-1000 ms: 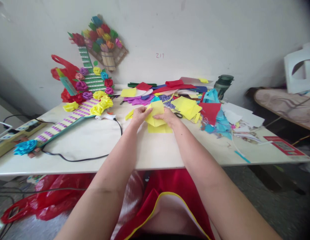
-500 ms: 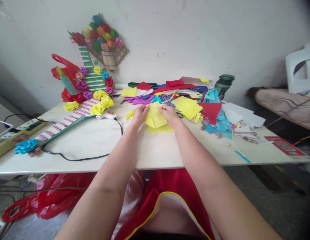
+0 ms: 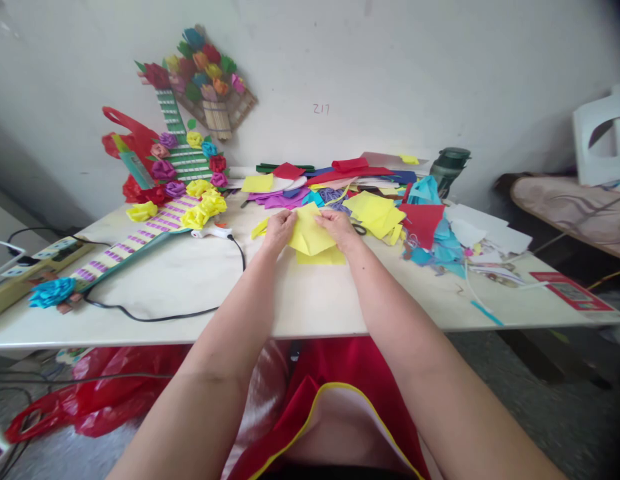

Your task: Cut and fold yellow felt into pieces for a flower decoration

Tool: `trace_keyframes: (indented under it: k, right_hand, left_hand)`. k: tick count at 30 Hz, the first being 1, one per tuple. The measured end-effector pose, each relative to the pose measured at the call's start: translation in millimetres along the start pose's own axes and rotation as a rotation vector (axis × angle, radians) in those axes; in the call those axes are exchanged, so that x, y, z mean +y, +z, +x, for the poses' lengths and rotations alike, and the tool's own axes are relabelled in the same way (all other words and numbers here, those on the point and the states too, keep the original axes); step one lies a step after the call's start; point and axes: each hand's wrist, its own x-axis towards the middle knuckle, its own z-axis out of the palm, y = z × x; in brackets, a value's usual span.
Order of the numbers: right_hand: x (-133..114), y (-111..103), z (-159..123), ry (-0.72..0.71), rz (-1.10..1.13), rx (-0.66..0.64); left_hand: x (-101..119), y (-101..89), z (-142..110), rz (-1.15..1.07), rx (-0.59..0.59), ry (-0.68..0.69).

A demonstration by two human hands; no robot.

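Both my hands hold a sheet of yellow paper (image 3: 311,233) by its opposite sides, just above the table (image 3: 310,300). My left hand (image 3: 281,231) is closed on its left edge, fingers pinched. At the other side my right hand (image 3: 336,229) pinches the right edge near the top. The sheet is bent, with a crease across it. Part of another yellow piece (image 3: 323,257) shows beneath it. A yellow strip (image 3: 260,229) lies left of my left hand. Right of my right hand are a scissors handle (image 3: 360,230), partly hidden, and yellow sheets (image 3: 375,213).
Coloured sheets (image 3: 335,175) are piled along the wall. A green bottle (image 3: 449,170) stands behind blue scraps (image 3: 447,240). To the left lie a glue gun (image 3: 213,231) with its black cord (image 3: 140,317) and a flower-decorated panel (image 3: 140,240). A power strip (image 3: 40,260) sits at the left edge.
Almost nothing differs. Both hands keep their grip on the yellow sheet in the same place; the view has shifted very slightly.
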Motion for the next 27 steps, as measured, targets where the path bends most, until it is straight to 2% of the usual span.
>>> trace_keyframes:
  k: [7, 11, 20, 27]
  right_hand:
    - [-1.8, 2.7, 0.1, -0.046, 0.037, 0.048]
    - [-2.5, 2.2, -1.4, -0.059, 0.046, 0.015]
    - [1.6, -2.2, 1.9, -0.170, -0.141, -0.025]
    - [-3.4, -1.0, -3.4, -0.185, -0.242, -0.044]
  left_hand:
    - [1.5, 1.3, -0.1, -0.068, 0.003, -0.061]
    - [0.2, 1.1, 0.2, -0.096, -0.007, -0.074]
    - [5.6, 1.1, -3.5, -0.175, -0.037, -0.097]
    - [0.4, 0.8, -1.6, -0.188, -0.054, -0.098]
